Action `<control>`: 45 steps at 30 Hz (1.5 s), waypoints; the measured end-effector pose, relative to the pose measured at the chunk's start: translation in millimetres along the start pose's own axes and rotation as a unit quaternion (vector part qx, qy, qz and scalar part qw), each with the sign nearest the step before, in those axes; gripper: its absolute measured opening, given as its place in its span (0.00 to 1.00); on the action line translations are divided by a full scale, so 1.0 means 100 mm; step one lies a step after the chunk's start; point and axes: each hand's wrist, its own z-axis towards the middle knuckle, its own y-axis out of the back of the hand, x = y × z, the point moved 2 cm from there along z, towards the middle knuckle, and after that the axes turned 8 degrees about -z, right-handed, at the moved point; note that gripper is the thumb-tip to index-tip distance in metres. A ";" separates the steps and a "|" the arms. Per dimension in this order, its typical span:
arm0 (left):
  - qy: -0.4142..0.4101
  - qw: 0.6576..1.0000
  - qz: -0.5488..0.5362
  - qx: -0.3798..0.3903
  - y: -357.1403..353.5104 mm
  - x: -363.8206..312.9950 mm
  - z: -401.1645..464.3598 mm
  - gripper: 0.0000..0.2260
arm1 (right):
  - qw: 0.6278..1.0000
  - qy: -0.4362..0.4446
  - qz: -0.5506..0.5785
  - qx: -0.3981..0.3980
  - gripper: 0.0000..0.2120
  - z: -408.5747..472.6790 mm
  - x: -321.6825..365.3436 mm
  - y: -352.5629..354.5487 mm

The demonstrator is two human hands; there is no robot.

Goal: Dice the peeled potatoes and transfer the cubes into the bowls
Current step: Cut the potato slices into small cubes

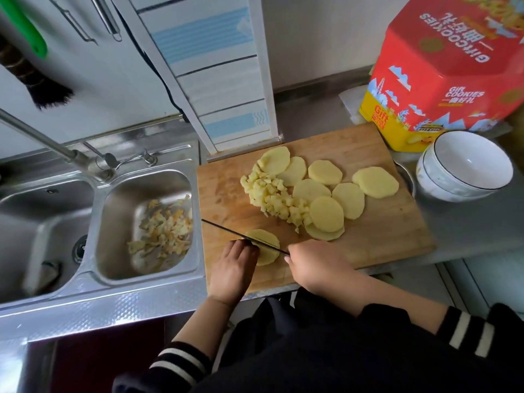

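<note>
Nearest of all are the dark sleeves with white stripes [181,361] reaching in over the front edge of the worktop. The left hand [234,268] lies palm down on the near left part of the wooden cutting board [397,222], its curled fingertips pressing on the potato slice being cut [265,248]. The right hand [314,265] is wrapped round the handle of the knife [241,236], whose thin dark blade runs from that hand across the slice toward the board's left edge, edge down on the potato. The handle itself is hidden inside the fist.

Further in, at the board's middle, sits a heap of potato cubes [269,195], and touching it on the right and behind it lie the uncut round slices [326,214], some overlapping, spread toward the board's far right corner; one larger slice [375,181] lies apart at the right.

Left of the board, the steel sink [147,268] has two basins; the right-hand basin holds potato peelings [164,225]. The faucet [42,137] stretches over it from the left.

Just off the board's right edge stand two stacked white bowls [465,168] with dark rims, with nothing visible in the upper one. Behind them, at the far right of the worktop, is a red and yellow cookie tin [442,80]. A dark brush [37,83] hangs on the wall above the sink.
</note>
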 end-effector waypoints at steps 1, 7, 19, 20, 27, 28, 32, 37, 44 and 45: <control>0.004 1.000 -0.002 -0.001 -0.01 0.00 0.00 0.02 | 1.000 -0.001 -0.001 0.003 0.08 0.00 -0.01 -0.01; 0.007 0.999 -0.032 -0.024 -0.01 -0.02 -0.01 0.06 | 1.000 -0.008 -0.007 0.005 0.08 0.02 0.01 -0.03; 0.046 0.998 -0.046 -0.010 -0.04 0.00 -0.03 0.10 | 1.000 -0.004 -0.018 0.020 0.10 0.02 0.03 -0.03; 0.050 0.997 -0.050 -0.010 -0.04 0.00 -0.03 0.10 | 0.999 -0.008 -0.018 0.025 0.09 0.03 0.03 -0.03; 0.051 0.997 -0.057 -0.019 -0.08 0.02 -0.04 0.10 | 0.997 -0.036 -0.011 0.062 0.08 0.17 0.06 -0.05; 0.051 0.997 -0.058 -0.021 -0.08 0.02 -0.05 0.10 | 0.997 -0.035 -0.011 0.064 0.08 0.19 0.06 -0.07; 0.063 0.996 -0.056 -0.017 -0.08 0.00 -0.06 0.11 | 0.998 -0.035 -0.006 0.051 0.08 0.21 0.02 -0.11; 0.027 0.997 -0.053 -0.049 0.00 -0.07 -0.10 0.06 | 0.999 -0.037 0.017 0.035 0.09 0.21 -0.06 -0.17; -0.015 0.993 -0.088 -0.077 0.64 -0.49 0.67 0.08 | 0.998 -0.039 0.018 0.037 0.09 0.22 -0.06 -0.12; -0.006 0.998 -0.055 0.019 0.65 -0.50 0.84 0.12 | 0.998 -0.036 0.016 0.038 0.10 0.21 -0.05 -0.12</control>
